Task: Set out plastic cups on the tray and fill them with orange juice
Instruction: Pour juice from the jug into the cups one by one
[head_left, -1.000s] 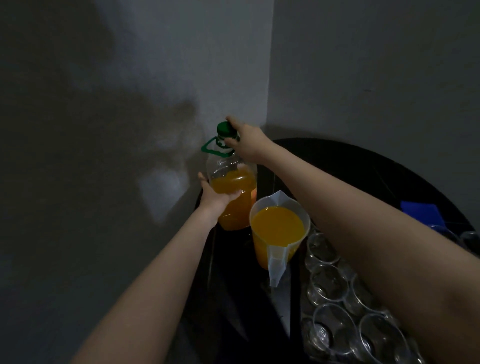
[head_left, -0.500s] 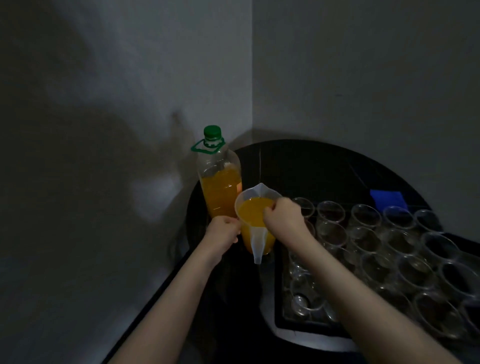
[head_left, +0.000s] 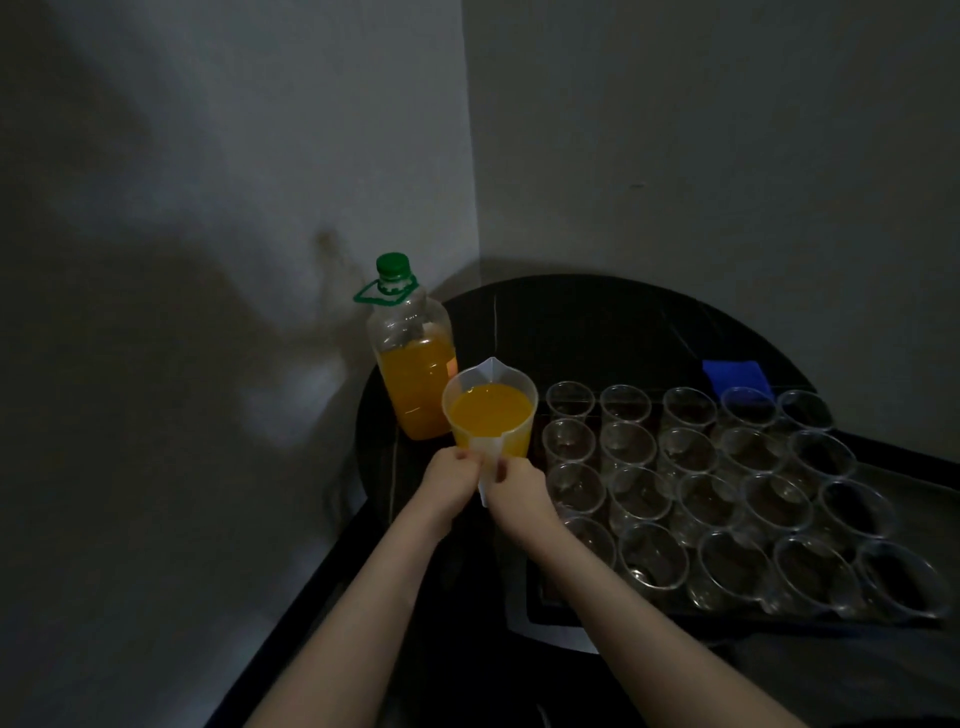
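A clear plastic jug (head_left: 489, 410) full of orange juice stands on the dark table, its white handle facing me. My left hand (head_left: 451, 479) and my right hand (head_left: 514, 488) both grip that handle from either side. Behind the jug stands a juice bottle (head_left: 413, 358) with a green cap, about half full. To the right, several empty clear plastic cups (head_left: 639, 447) stand in rows on a dark tray (head_left: 540, 603).
Two walls meet in a corner right behind the round dark table (head_left: 597, 322). A blue object (head_left: 735, 375) lies on the table behind the cups. The room is dim.
Both hands left the bottle and came to the jug. My right hand slid from the jug's rim down to the handle, beside my left hand.
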